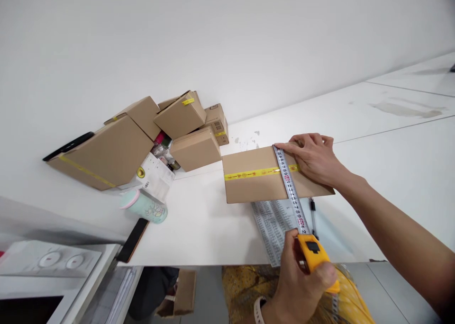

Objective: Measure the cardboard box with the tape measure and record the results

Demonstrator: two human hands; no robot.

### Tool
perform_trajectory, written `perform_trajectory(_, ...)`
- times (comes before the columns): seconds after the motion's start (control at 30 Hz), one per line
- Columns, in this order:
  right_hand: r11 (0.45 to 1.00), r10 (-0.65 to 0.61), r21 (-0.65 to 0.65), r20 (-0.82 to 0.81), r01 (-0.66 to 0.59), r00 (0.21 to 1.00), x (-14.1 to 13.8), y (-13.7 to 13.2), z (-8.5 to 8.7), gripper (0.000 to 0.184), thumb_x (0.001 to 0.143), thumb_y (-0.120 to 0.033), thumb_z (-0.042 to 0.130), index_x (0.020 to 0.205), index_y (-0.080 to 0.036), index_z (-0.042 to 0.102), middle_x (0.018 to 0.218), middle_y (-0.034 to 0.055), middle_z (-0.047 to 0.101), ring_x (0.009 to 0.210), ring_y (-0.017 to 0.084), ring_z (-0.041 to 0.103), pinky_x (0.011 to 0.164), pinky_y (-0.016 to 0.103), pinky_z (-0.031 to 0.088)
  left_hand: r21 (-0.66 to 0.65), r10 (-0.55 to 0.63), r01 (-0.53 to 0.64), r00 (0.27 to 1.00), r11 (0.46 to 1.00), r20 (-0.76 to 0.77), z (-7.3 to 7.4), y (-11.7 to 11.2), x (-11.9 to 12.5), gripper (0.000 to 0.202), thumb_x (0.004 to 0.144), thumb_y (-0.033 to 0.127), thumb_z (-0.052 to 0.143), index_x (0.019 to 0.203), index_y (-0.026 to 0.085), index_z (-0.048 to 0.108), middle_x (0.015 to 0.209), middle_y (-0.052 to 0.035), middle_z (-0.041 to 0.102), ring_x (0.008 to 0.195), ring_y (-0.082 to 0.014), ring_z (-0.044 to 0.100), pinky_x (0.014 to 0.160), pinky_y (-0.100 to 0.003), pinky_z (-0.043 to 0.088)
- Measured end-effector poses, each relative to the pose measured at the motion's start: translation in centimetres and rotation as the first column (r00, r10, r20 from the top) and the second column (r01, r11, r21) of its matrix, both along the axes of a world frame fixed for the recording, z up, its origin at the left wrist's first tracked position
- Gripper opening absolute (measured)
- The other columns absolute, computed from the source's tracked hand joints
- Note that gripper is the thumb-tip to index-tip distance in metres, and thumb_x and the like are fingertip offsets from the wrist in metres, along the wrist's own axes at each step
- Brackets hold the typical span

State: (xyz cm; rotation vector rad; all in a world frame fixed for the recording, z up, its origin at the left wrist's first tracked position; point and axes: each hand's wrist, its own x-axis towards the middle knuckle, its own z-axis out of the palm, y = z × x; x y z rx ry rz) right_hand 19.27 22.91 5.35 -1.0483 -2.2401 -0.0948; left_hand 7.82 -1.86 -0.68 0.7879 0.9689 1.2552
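A closed cardboard box (pixel 254 189) with yellow printed tape lies on the white table. Across its top runs the silver blade (pixel 289 186) of a tape measure, from the far edge past the near one. My left hand (pixel 296 276), with a light band at the wrist, grips the orange tape measure case (pixel 314 255) just off the table's front edge. At the box's far edge, my right hand (pixel 314 158) pinches the blade's end against the cardboard, its other fingers curled. Partly under the box lie a printed sheet (pixel 268 229) and a pen (pixel 313 215).
Several cardboard boxes (pixel 195 148) are piled at the back left against the wall. A mint tumbler (pixel 152 211) lies near a white package (pixel 156 177) and a dark flat object (pixel 133 241). Below left stand a white appliance (pixel 81 262) and an open carton (pixel 185 291).
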Motion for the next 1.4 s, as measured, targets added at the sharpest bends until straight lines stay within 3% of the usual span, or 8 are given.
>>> perform_trajectory(0.63,1.0,0.001,0.005,-0.026,-0.001,1.0,0.1,-0.6,0.0,0.055,0.102,-0.027,0.033,0.143,-0.051,0.06,0.127,0.0094,0.063,0.121,0.038,0.051,0.099,0.065,0.035,-0.001,-0.009,0.008,0.999,1.0,-0.051,-0.7,-0.3,-0.6,0.06,0.074,0.05,0.084,0.117,0.019,0.055,0.105,-0.0046,0.058,0.089,-0.0168,0.051,0.082,-0.03,0.046)
perform_trajectory(0.77,0.998,-0.044,-0.054,-0.061,0.041,0.997,-0.1,-1.2,0.2,0.054,0.104,-0.032,0.027,0.143,-0.043,0.062,0.129,0.0112,0.062,0.123,0.039,0.053,0.099,0.065,0.038,-0.024,-0.019,0.019,1.0,1.0,-0.009,-0.4,-0.9,-1.4,0.071,0.067,0.057,0.088,0.12,0.021,0.056,0.104,-0.0062,0.061,0.082,-0.0165,0.056,0.072,-0.029,0.051)
perform_trajectory(0.9,0.964,-0.196,-0.227,-0.239,0.142,0.951,0.5,-2.0,-0.4,0.063,0.102,-0.053,0.035,0.161,-0.031,0.042,0.142,0.0164,0.059,0.128,0.042,0.055,0.098,0.062,0.048,0.118,0.187,-0.179,0.98,0.977,-0.062,1.1,-1.1,-5.3,0.086,0.066,0.055,0.09,0.136,0.025,0.05,0.115,-0.0112,0.064,0.079,-0.0192,0.062,0.059,-0.028,0.056)
perform_trajectory(1.0,0.895,-0.305,-0.412,-0.291,0.168,0.907,1.2,-2.7,-1.2,0.08,0.094,-0.069,0.046,0.164,-0.031,0.033,0.136,0.016,0.066,0.111,0.043,0.066,0.089,0.059,0.054,0.273,0.481,-0.426,0.858,0.862,-0.18,2.4,0.2,-9.5,0.077,0.071,0.058,0.085,0.134,0.027,0.054,0.115,-0.01,0.065,0.083,-0.0223,0.067,0.058,-0.029,0.059)
perform_trajectory(1.07,0.824,-0.382,-0.533,-0.275,0.19,0.882,1.5,-3.3,-1.5,0.087,0.09,-0.075,0.049,0.164,-0.03,0.035,0.124,0.016,0.072,0.098,0.043,0.071,0.083,0.058,0.057,0.253,0.565,-0.512,0.791,0.821,-0.233,2.9,1.4,-12.0,0.072,0.072,0.06,0.081,0.13,0.027,0.055,0.108,-0.0069,0.064,0.081,-0.0223,0.069,0.056,-0.03,0.06)
perform_trajectory(1.13,0.774,-0.412,-0.606,-0.262,0.184,0.873,1.6,-3.9,-1.6,0.089,0.089,-0.078,0.049,0.162,-0.028,0.038,0.116,0.0159,0.075,0.094,0.044,0.072,0.082,0.059,0.057,0.183,0.554,-0.523,0.797,0.833,-0.243,2.9,2.3,-13.7,0.068,0.072,0.059,0.08,0.126,0.025,0.056,0.102,-0.0044,0.064,0.076,-0.0214,0.07,0.054,-0.03,0.06)
perform_trajectory(1.27,0.854,-0.259,-0.52,-0.418,0.004,0.871,1.5,-4.7,-2.0,0.08,0.093,-0.072,0.05,0.161,-0.033,0.038,0.138,0.0122,0.068,0.107,0.042,0.071,0.092,0.06,0.058,0.166,0.557,-0.532,0.804,0.83,-0.208,2.1,2.9,-14.6,0.069,0.07,0.054,0.081,0.127,0.025,0.055,0.099,-0.0025,0.064,0.074,-0.0211,0.071,0.056,-0.03,0.06)
perform_trajectory(1.4,0.914,0.005,-0.32,-0.608,-0.251,0.794,0.9,-3.9,-4.3,0.072,0.097,-0.061,0.055,0.16,-0.036,0.033,0.161,0.009,0.048,0.141,0.036,0.053,0.11,0.054,0.052,0.219,0.564,-0.522,0.791,0.825,-0.238,0.6,3.2,-14.4,0.066,0.072,0.055,0.081,0.126,0.025,0.055,0.102,-0.0026,0.063,0.079,-0.0208,0.071,0.059,-0.03,0.06)
